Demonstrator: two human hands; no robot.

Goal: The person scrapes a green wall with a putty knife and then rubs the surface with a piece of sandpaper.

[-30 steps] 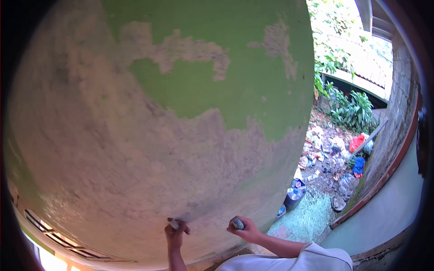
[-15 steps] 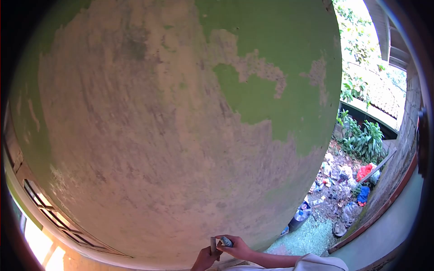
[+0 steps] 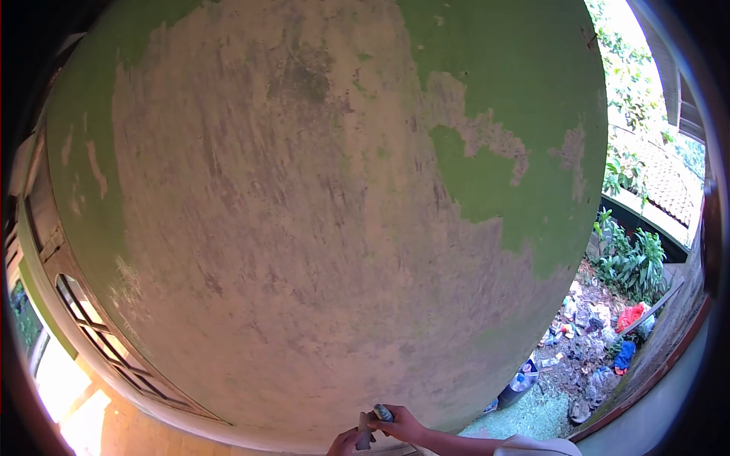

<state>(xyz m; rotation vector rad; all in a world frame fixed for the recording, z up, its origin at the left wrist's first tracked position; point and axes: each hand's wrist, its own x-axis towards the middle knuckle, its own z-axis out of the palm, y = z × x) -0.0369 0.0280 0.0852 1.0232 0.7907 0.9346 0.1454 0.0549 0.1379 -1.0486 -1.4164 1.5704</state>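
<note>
Low in the head view, my right hand [image 3: 403,425] is wrapped round a small tool with a bluish-grey handle [image 3: 383,413]. My left hand [image 3: 347,441] is closed on a flat greyish piece [image 3: 364,431] right beside it. The two hands are close together, and the right fingertips are at the flat piece. Whether the handle and the flat piece are joined cannot be made out. Behind them rises a wall [image 3: 304,228] with green paint and large bare, scraped patches.
A window frame [image 3: 114,353] is at the lower left. On the right are a dark bin [image 3: 519,384], scattered rubbish on the ground [image 3: 582,342], green plants [image 3: 642,262] and a low wall [image 3: 661,361].
The view has turned left, so the wall and yard appear farther right. My hands sit slightly lower in the frame, still close together with the same items.
</note>
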